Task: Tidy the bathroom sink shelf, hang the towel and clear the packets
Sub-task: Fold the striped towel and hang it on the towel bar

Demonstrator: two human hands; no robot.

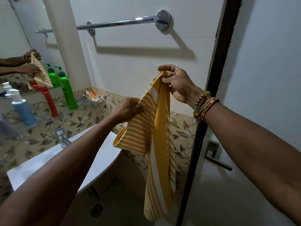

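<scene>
Both hands grip the yellow striped towel (156, 128) below the bare towel rail (117, 23), right hand (177, 84) pinching its top corner, left hand (130, 110) its edge, so hanging seems underway; next, lift and drape it over.

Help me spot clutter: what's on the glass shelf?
The glass shelf holds a green bottle, red bottle, blue pump bottle and packets. Anything behind them is hidden.
</scene>
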